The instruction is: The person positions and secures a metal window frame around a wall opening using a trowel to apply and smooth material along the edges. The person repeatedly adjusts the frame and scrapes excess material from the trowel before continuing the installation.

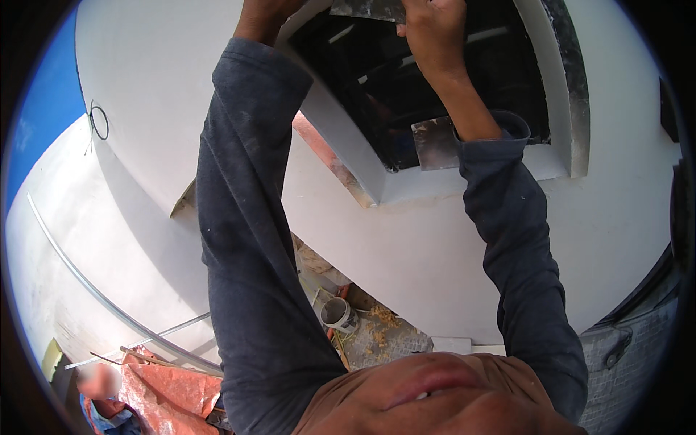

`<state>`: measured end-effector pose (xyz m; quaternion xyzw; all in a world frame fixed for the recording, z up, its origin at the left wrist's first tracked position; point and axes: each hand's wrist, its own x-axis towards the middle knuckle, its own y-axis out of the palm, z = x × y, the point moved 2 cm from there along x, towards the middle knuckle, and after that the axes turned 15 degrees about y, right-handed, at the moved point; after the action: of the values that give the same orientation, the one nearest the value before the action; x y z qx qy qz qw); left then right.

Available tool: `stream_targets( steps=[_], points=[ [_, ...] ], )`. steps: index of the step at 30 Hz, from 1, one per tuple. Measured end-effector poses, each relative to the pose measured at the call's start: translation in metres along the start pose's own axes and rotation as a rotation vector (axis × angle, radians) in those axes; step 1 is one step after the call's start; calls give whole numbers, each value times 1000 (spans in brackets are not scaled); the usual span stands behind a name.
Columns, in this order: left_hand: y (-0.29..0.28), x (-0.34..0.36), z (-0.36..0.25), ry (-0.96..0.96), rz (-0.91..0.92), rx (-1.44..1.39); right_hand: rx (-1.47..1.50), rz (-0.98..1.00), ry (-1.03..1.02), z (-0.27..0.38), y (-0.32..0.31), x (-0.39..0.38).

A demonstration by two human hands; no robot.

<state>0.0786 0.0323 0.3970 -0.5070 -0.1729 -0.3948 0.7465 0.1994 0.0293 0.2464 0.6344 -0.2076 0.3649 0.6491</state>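
Note:
Both my arms are raised toward a recessed window with dark glass [362, 94]. My right hand [438, 36] is closed at the edge of a flat metal blade [366, 9], speckled with pale residue and partly cut off by the upper edge. My left hand [270, 16] is left of the blade; its fingers are out of the picture. Below my right hand, beside my sleeve, a stained square metal plate [435, 143] stands at the white window sill [413, 185] in front of the glass.
White wall surrounds the window, with a dark strip [569, 65] along its right reveal. Below are a bucket [339, 314] on littered ground, an orange tarp [167, 388] and a long metal rail [109, 304]. Another person [101, 395] is at lower left. A wire coil [99, 123] hangs left.

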Motion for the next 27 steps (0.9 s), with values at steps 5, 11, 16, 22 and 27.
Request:
stream_targets(
  steps=[5,11,16,22,27],
  points=[
    [0,0,0,1,7,63,-54,86,160,5,-11,-2],
    [-27,-19,-3,-42,140,32,-59,76,150,10,-7,-1],
    [-75,-73,-5,-65,209,318,-53,51,141,11,-5,-2],
    [-76,-85,8,53,208,419,-69,94,165,12,-9,-1],
    [-73,-84,9,69,200,422,-106,127,197,19,-18,-1]
  ],
)
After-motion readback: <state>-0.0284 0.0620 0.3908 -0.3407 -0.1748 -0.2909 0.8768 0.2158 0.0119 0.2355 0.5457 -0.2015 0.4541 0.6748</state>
